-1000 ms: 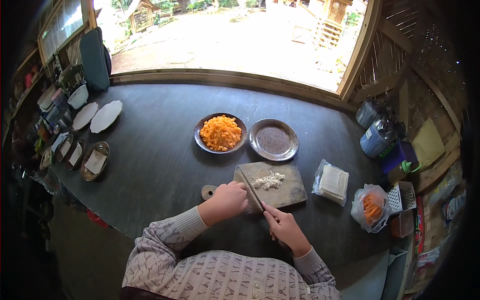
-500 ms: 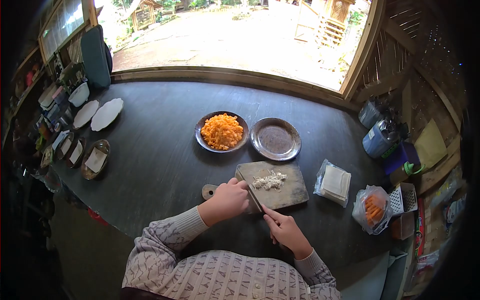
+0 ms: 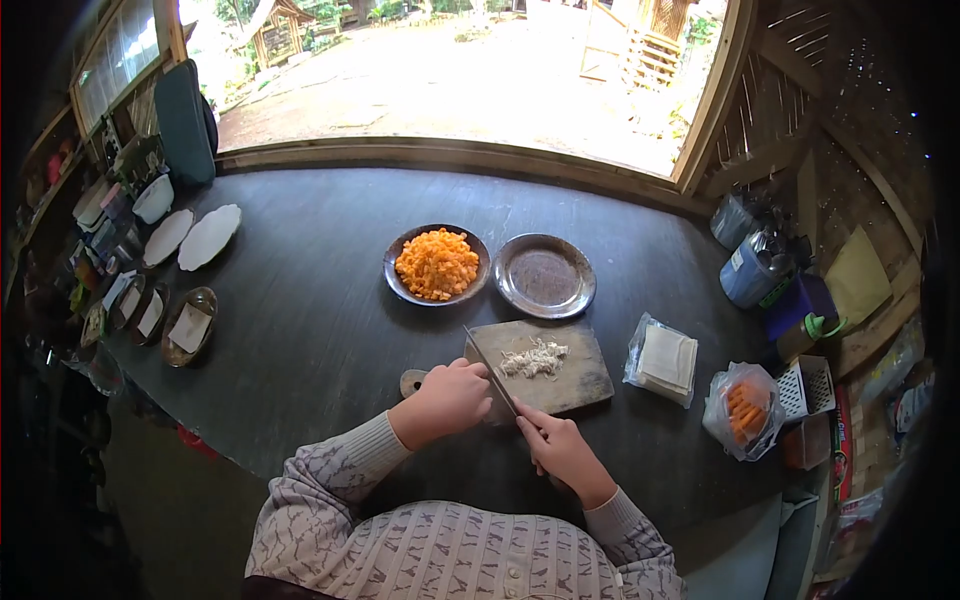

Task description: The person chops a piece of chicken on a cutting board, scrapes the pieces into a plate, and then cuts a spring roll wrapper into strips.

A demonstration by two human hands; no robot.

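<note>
A wooden cutting board (image 3: 585,375) lies near the table's front edge, bearing a small heap of pale shredded food (image 3: 535,358). My right hand (image 3: 565,452) is closed round the handle of a knife (image 3: 493,372), whose blade slants up and left over the board's left part. Beside the blade, my left hand (image 3: 446,402) is closed at the board's left end; whatever its fingers hold, if anything, is hidden. Behind the board stand a bowl of diced orange food (image 3: 437,264) and an empty brown plate (image 3: 545,276).
To the right lie a packet of square white sheets (image 3: 664,361), a plastic bag of orange pieces (image 3: 745,410) and a white perforated basket (image 3: 806,388). White plates (image 3: 210,238) and small brown dishes (image 3: 190,328) sit at the left. A blue container (image 3: 748,275) stands back right.
The view has shifted slightly, so most things on the table appear a little further left. Both hands keep nearly the same pose, with the knife still beside the left hand.
</note>
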